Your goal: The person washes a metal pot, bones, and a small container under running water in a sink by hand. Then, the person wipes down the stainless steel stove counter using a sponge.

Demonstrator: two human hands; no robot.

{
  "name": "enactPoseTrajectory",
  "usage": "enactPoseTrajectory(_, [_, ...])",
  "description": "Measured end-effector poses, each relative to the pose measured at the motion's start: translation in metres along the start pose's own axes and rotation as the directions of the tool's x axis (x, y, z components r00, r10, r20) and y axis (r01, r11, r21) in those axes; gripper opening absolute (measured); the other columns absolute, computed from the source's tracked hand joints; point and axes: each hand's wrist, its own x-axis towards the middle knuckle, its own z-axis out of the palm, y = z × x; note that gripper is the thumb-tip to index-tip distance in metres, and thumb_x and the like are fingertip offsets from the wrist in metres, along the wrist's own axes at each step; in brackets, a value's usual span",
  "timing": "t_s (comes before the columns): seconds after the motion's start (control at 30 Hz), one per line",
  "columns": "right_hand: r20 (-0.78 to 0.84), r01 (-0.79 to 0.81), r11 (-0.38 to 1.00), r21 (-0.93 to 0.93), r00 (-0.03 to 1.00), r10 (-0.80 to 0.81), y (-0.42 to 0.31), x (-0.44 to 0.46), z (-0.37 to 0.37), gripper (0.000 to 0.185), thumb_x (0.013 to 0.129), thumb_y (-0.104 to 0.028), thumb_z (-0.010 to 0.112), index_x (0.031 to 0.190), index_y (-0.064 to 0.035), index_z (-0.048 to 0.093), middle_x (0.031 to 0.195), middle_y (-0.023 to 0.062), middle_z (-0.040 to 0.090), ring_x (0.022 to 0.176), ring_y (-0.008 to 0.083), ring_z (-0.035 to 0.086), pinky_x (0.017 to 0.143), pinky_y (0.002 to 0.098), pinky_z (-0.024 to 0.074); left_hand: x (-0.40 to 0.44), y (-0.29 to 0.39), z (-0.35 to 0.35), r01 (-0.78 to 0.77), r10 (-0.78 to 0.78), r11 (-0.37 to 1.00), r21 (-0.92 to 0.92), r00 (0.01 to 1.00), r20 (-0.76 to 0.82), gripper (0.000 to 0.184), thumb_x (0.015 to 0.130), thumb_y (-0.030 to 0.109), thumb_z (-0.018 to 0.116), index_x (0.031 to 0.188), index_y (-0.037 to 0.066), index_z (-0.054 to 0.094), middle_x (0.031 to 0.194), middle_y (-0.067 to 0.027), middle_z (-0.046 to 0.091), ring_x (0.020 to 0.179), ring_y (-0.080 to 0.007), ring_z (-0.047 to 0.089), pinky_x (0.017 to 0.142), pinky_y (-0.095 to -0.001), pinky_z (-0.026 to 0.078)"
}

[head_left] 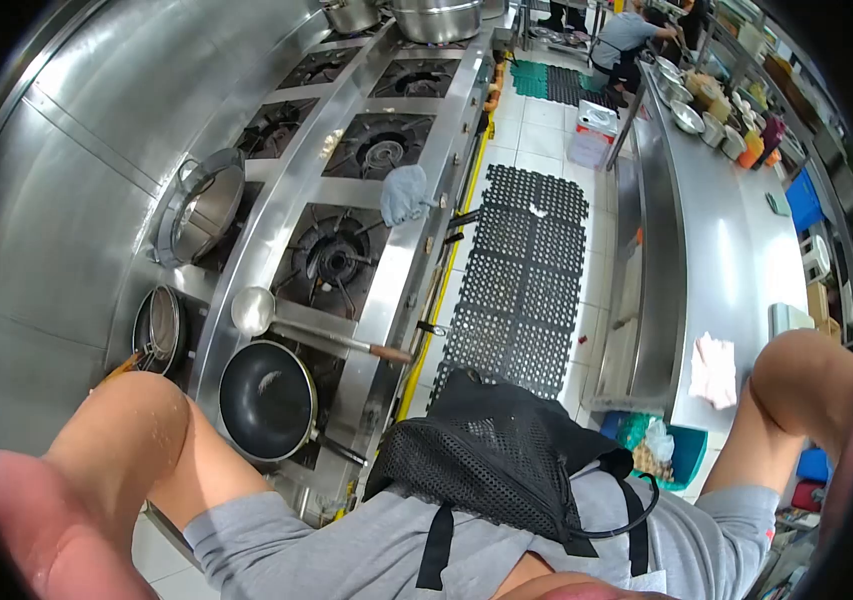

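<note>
Both of my arms are bent, with the elbows out and the forearms coming back up beside the camera. Part of my left hand (36, 520) fills the lower left edge, very close to the lens; its fingers are out of sight. Only a sliver of my right hand (852, 465) shows at the right edge, fingers hidden too. What either hand touches cannot be seen. Nearest below the left arm, a black wok (266, 400) sits on the stove. A ladle (253, 311) with a wooden-tipped handle lies above it. A black mesh apron or bag (476, 470) hangs at my chest.
The gas stove (334, 258) runs along the left, with a grey cloth (406, 195) on its edge. A perforated black mat (516, 280) covers the aisle floor. On the right stands a steel counter (716, 240) with a pale cloth (713, 370). A person (626, 45) crouches far back.
</note>
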Motion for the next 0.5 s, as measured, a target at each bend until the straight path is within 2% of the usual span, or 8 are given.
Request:
enactPoseTrajectory(0.1, [-0.021, -0.04, 0.997, -0.059, 0.999, 0.039, 0.042, -0.019, -0.023, 0.08, 0.08, -0.054, 0.056, 0.14, -0.0191, 0.016, 0.144, 0.0099, 0.015, 0.131, 0.0319, 0.021, 0.107, 0.0499, 0.0208, -0.008, -0.046, 0.029, 0.011, -0.011, 1.0, 0.0, 1.0, 0.002, 0.057, 0.091, 0.04, 0.042, 0.127, -0.005, 0.04, 0.124, -0.0264, 0.041, 0.111, -0.0375, 0.046, 0.094, -0.0485, 0.038])
enactPoseTrajectory(0.33, [0.038, -0.001, 0.971, -0.239, 0.999, 0.01, 0.104, -0.052, -0.089, 0.063, 0.08, -0.042, 0.054, 0.128, -0.0123, 0.026, 0.13, 0.0127, 0.027, 0.119, 0.0313, 0.031, 0.1, 0.0469, 0.0284, -0.004, -0.116, 0.116, 0.029, -0.018, 0.983, 0.179, 0.998, -0.062, 0.065, 0.09, 0.048, 0.042, 0.133, 0.001, 0.033, 0.134, -0.0234, 0.032, 0.12, -0.0371, 0.039, 0.1, -0.0502, 0.032])
enactPoseTrajectory(0.43, [0.099, 0.091, 0.954, -0.286, 0.993, -0.065, 0.115, -0.08, -0.115, 0.056, 0.08, -0.036, 0.053, 0.123, -0.0094, 0.03, 0.124, 0.0139, 0.032, 0.114, 0.031, 0.036, 0.097, 0.0456, 0.0317, 0.007, -0.127, 0.17, -0.058, 0.106, 0.959, 0.278, 0.981, -0.162, 0.068, 0.09, 0.052, 0.042, 0.136, 0.003, 0.031, 0.138, -0.0221, 0.029, 0.124, -0.0369, 0.036, 0.103, -0.0509, 0.03])
enactPoseTrajectory(0.5, [0.078, 0.077, 0.959, -0.272, 0.995, -0.057, 0.139, -0.101, -0.134, 0.051, 0.08, -0.033, 0.053, 0.119, -0.0075, 0.033, 0.12, 0.0147, 0.036, 0.11, 0.0309, 0.039, 0.095, 0.0447, 0.0339, 0.007, -0.145, 0.204, -0.031, 0.092, 0.953, 0.301, 0.977, -0.191, 0.071, 0.089, 0.054, 0.042, 0.138, 0.005, 0.029, 0.141, -0.0213, 0.026, 0.127, -0.0368, 0.035, 0.105, -0.0514, 0.028])
